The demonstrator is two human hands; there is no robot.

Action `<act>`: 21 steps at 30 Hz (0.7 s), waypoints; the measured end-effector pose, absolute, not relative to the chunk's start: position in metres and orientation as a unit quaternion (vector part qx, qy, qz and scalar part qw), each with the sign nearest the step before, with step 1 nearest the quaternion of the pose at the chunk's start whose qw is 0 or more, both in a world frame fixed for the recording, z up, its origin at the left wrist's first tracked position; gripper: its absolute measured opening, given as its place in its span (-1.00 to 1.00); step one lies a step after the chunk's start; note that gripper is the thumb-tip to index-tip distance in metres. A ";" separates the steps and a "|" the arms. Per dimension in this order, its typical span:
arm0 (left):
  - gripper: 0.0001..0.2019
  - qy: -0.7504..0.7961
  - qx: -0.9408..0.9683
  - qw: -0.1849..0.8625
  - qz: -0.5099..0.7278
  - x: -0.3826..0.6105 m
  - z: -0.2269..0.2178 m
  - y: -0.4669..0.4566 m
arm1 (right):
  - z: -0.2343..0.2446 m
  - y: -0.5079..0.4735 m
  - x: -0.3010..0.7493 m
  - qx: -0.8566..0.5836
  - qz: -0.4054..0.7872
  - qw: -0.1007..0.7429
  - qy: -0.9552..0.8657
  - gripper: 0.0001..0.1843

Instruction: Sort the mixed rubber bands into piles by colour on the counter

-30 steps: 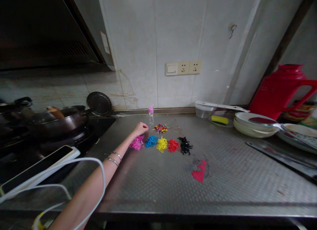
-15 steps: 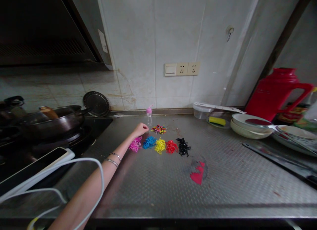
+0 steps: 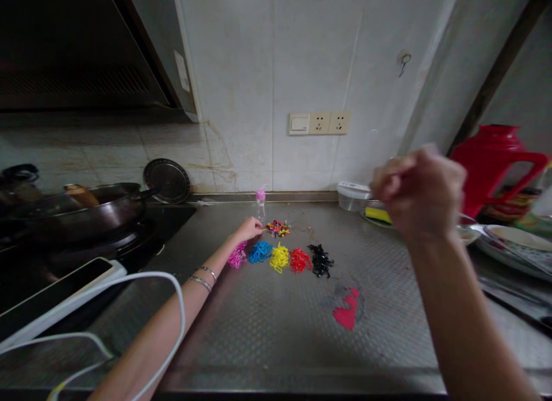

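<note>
My left hand (image 3: 251, 227) is closed in a pinch at the left edge of a small pile of mixed-colour rubber bands (image 3: 278, 228). What lies between its fingertips is too small to make out. Sorted piles lie in a row on the steel counter (image 3: 267, 326): pink bands (image 3: 237, 255), partly behind my left wrist, blue bands (image 3: 260, 252), yellow bands (image 3: 280, 258), red bands (image 3: 300, 260) and black bands (image 3: 320, 260). Raised at the right, my right hand (image 3: 420, 194) is blurred, with its fingers curled closed; anything inside is hidden.
A small clear bottle with a pink top (image 3: 260, 202) stands behind the mixed pile. White cables (image 3: 177, 309) cross over my left forearm. At left is a pan (image 3: 99, 208) on the stove. A plastic tub (image 3: 352, 196), dishes (image 3: 517, 248) and a red thermos (image 3: 495, 159) stand right.
My right hand has come into view from the right, raised above the counter. The left hand stays beside the mixed pile, with little movement. The view has shifted slightly.
</note>
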State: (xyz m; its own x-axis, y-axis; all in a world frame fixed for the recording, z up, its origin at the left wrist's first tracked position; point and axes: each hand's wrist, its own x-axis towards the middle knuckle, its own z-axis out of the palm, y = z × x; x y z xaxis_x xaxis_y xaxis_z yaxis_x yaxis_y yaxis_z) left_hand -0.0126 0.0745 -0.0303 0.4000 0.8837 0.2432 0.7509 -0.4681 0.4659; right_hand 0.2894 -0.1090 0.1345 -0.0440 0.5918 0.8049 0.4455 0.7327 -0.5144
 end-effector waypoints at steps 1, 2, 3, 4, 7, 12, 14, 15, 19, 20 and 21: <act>-0.78 0.492 0.829 0.134 0.230 -0.011 -0.030 0.074 | 0.130 -0.099 0.280 -0.371 0.066 0.590 -0.714 -0.60; -0.78 0.487 0.833 0.127 0.228 -0.010 -0.030 0.074 | 0.122 -0.086 0.269 -0.388 0.073 0.578 -0.714 -0.58; -0.79 0.485 0.836 0.119 0.228 -0.009 -0.030 0.073 | 0.111 -0.072 0.259 -0.413 0.084 0.552 -0.719 -0.58; -0.79 0.486 0.836 0.112 0.228 -0.008 -0.030 0.073 | 0.097 -0.057 0.249 -0.443 0.094 0.510 -0.731 -0.60; -0.79 0.510 0.823 0.104 0.229 -0.006 -0.031 0.072 | 0.048 -0.018 0.229 -0.533 0.096 0.344 -0.767 -0.71; -0.81 0.510 0.816 0.107 0.251 -0.006 -0.031 0.068 | -0.006 0.004 0.219 -0.616 0.048 0.157 -0.770 -0.73; -0.82 0.502 0.815 0.115 0.265 -0.006 -0.028 0.066 | -0.012 0.005 0.217 -0.619 0.037 0.134 -0.773 -0.71; -0.82 0.499 0.814 0.122 0.272 -0.006 -0.026 0.065 | -0.012 0.006 0.216 -0.620 0.032 0.128 -0.774 -0.70; -0.83 0.487 0.810 0.158 0.287 -0.003 -0.015 0.056 | -0.011 0.010 0.210 -0.621 0.014 0.114 -0.775 -0.70; -0.83 0.480 0.813 0.166 0.286 -0.001 -0.011 0.052 | -0.011 0.011 0.209 -0.620 0.009 0.114 -0.776 -0.70; -0.83 0.470 0.818 0.173 0.284 0.001 -0.008 0.047 | -0.012 0.012 0.208 -0.618 0.004 0.114 -0.777 -0.70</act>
